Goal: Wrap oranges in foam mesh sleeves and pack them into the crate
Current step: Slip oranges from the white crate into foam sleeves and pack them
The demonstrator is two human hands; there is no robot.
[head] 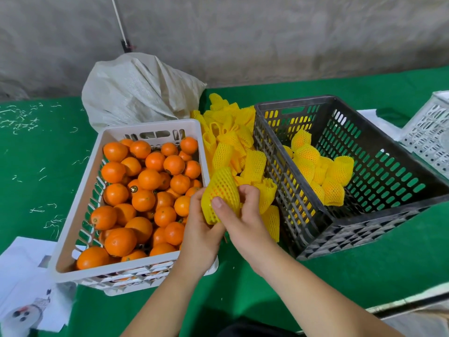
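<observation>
- You have an orange (222, 188) between both hands, already inside a yellow foam sleeve (220, 194), held just above the gap between the two crates
- Your left hand (200, 235) cups it from below with fingers curled round the sleeve; this looks like the steadying grip
- Your right hand (243, 215) comes over the top, thumb pressed on the mesh and fingers curled behind it, probably drawing the sleeve down over the fruit
- The white crate (80, 198) of bare oranges (145, 190) sits on your left, so fresh fruit is close to the left hand
- The pile of empty sleeves (233, 142) lies between the crates, within reach of either hand
- The black crate (315, 224) on your right holds a few wrapped oranges (323, 171) against its far side, with much room left; the one in hand likely goes there next
- A woven sack (136, 91) and a second pale crate (430, 135) stand further back
- Some paper (29, 276) lies at lower left with a printed picture; no brand, label or writing can be read anywhere
</observation>
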